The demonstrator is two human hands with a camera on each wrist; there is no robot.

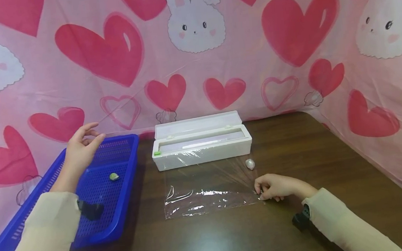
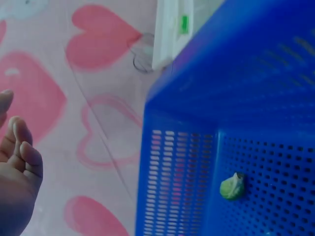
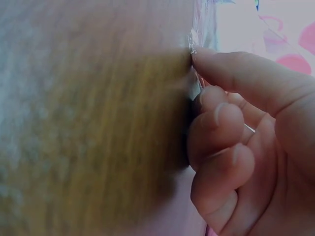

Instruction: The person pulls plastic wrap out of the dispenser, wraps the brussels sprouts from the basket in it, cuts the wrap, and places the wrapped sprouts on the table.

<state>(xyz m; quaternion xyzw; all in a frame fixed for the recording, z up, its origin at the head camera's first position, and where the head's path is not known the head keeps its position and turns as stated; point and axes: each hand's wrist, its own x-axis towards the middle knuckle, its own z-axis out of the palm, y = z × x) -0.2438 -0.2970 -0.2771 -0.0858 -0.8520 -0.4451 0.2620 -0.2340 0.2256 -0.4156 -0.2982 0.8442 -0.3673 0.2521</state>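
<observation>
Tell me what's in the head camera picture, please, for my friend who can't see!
A person's right grip pinches clear film that stretches across a brown table from an open white box, with a small whitish ball nearby. The left grip is raised near a blue basket holding a little green vegetable; a pink heart-and-bunny cloth hangs behind.
</observation>
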